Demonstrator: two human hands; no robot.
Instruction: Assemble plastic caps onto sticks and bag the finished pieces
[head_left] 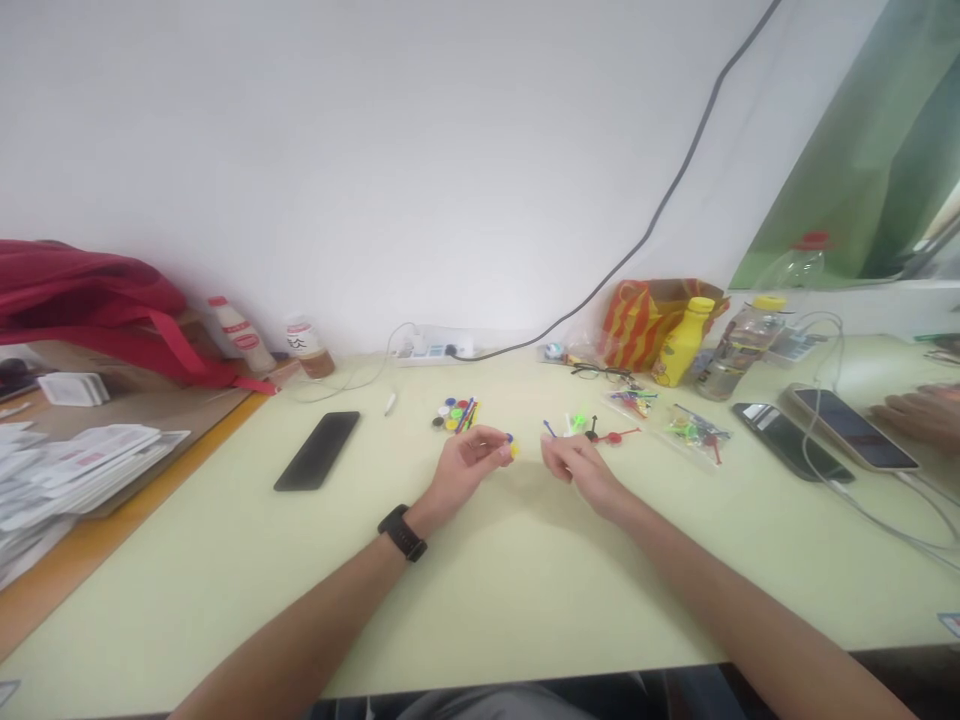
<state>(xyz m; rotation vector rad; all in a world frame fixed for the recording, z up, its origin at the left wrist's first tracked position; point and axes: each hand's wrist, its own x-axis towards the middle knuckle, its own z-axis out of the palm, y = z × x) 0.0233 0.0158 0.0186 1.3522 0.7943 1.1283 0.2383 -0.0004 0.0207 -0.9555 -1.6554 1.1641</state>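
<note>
Centrally over the desk (480, 620), the left hand (474, 463) pinches a tiny, glossy blue piece (510, 438) and yellow piece (514, 451); the right hand (581, 466), curled almost closed, holds a slim blue stick (548, 427) slanting far-left.

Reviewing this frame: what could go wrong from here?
The tiny blue and yellow pieces at the fingertips of the left hand might slip, being so small. That hand is also close to loose coloured discs, so a brush could scatter them. Likewise, the right hand might nudge the red piece lying near it.
</note>
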